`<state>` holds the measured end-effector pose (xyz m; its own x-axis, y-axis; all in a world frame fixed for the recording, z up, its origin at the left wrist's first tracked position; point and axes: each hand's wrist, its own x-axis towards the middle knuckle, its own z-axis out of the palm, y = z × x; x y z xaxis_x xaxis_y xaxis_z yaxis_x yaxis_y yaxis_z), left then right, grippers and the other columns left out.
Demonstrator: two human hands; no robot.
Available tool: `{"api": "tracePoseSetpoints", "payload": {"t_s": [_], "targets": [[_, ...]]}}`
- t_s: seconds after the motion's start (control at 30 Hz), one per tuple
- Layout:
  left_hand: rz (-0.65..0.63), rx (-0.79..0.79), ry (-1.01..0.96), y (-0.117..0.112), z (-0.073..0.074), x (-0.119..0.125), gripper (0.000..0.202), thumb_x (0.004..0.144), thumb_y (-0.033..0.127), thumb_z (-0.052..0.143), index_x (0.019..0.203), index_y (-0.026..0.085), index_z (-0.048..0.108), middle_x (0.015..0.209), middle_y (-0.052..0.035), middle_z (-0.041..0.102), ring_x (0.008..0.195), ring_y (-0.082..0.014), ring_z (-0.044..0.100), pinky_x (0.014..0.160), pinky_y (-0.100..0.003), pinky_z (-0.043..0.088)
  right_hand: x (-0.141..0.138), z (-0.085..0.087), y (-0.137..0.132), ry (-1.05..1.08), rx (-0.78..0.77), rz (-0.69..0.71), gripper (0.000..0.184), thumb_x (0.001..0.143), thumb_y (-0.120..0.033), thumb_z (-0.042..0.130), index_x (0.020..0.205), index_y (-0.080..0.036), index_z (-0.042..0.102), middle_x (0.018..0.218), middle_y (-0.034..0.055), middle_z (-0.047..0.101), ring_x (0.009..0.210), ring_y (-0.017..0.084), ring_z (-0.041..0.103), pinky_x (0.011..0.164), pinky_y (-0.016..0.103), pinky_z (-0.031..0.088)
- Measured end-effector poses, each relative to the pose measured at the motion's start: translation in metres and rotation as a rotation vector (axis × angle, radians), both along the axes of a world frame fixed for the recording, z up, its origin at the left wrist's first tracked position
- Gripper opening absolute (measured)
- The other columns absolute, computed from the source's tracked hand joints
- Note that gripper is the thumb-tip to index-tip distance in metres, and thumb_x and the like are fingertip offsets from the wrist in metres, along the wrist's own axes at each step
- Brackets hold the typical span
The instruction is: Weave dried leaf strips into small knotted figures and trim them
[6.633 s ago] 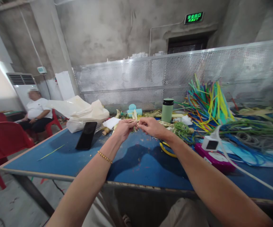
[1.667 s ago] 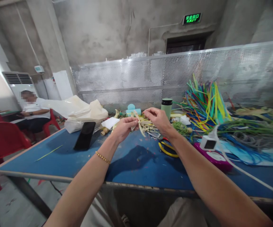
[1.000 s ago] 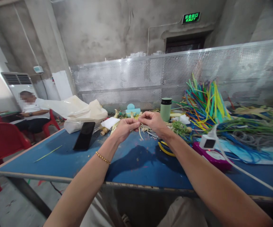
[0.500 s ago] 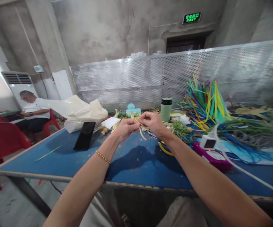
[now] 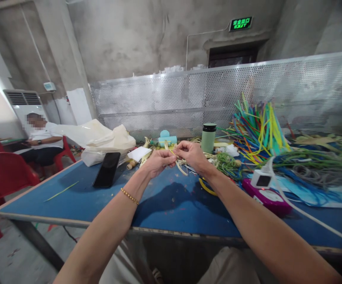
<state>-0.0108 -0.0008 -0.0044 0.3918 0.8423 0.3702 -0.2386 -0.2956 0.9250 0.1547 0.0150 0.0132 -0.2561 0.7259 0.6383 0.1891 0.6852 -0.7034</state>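
Note:
My left hand (image 5: 160, 161) and my right hand (image 5: 191, 154) meet above the middle of the blue table (image 5: 171, 219), thumbs and fingertips pinched close together. Between them is a narrow pale yellowish strip (image 5: 181, 168), like a plant leaf or straw, and one end hangs below the fingertips. Its small details are hidden by the fingers. More pale strips and scraps lie just behind the hands. A gold bead bracelet (image 5: 130, 196) circles my left wrist. Beneath my right forearm lies a yellow-handled tool (image 5: 207, 187), partly covered.
A black phone (image 5: 107, 169) stands tilted at left, before a cream plastic bag (image 5: 108, 138). Behind my right hand is a green bottle (image 5: 208, 138). Coloured strips (image 5: 261, 132), green cords (image 5: 227, 165) and a magenta power strip (image 5: 265, 199) with a cable occupy the right. A person (image 5: 45, 136) sits far left.
The hanging end of the strip has swung slightly to the right. Both hands stay pinched together in nearly the same place, and the view has shifted very slightly.

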Motion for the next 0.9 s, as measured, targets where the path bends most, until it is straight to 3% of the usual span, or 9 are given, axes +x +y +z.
{"api": "tracePoseSetpoints", "payload": {"t_s": [0.13,0.27,0.5,0.67,0.9], "targets": [[0.002,-0.011,-0.032,-0.003,0.003,0.002,0.028,0.065,0.034,0.083,0.067,0.011,0.067,0.061,-0.0029,0.061,0.058,-0.0098,0.052,0.062,-0.027,0.037,0.001,0.001,0.000,0.008,0.049,-0.057,0.024,0.075,-0.038,0.067,0.068,-0.016,0.062,0.064,0.0009,0.059,0.058,0.012,0.049,0.055,0.026,0.039],[-0.036,-0.043,-0.025,-0.005,0.006,0.000,0.031,0.068,0.040,0.081,0.068,0.011,0.069,0.066,-0.0054,0.064,0.060,-0.0118,0.056,0.063,-0.028,0.040,0.003,0.004,-0.001,-0.020,0.078,-0.019,0.025,0.077,-0.040,0.066,0.071,-0.016,0.064,0.068,0.0017,0.062,0.062,0.013,0.052,0.059,0.026,0.042],[-0.012,-0.044,-0.155,0.004,0.005,-0.003,0.020,0.066,0.023,0.082,0.077,0.011,0.070,0.071,-0.0038,0.065,0.063,-0.0104,0.058,0.068,-0.027,0.044,0.011,0.012,-0.002,-0.084,-0.051,-0.032,0.038,0.082,-0.051,0.059,0.073,-0.015,0.068,0.062,0.0052,0.064,0.058,0.016,0.057,0.055,0.028,0.043],[0.051,-0.058,-0.192,0.007,0.004,-0.003,0.015,0.068,0.016,0.078,0.078,0.009,0.070,0.068,-0.0040,0.065,0.061,-0.0099,0.058,0.069,-0.027,0.045,0.015,0.012,-0.003,-0.157,-0.071,-0.011,0.035,0.076,-0.049,0.068,0.071,-0.014,0.066,0.058,0.0036,0.063,0.054,0.013,0.053,0.053,0.026,0.040],[0.062,-0.090,-0.091,0.006,0.003,-0.003,0.033,0.067,0.037,0.082,0.080,0.009,0.070,0.074,-0.0092,0.070,0.064,-0.0137,0.062,0.066,-0.028,0.045,0.012,0.015,-0.009,-0.196,-0.019,-0.098,0.032,0.075,-0.045,0.066,0.069,-0.014,0.065,0.057,0.0012,0.058,0.051,0.011,0.046,0.049,0.025,0.033]]}}
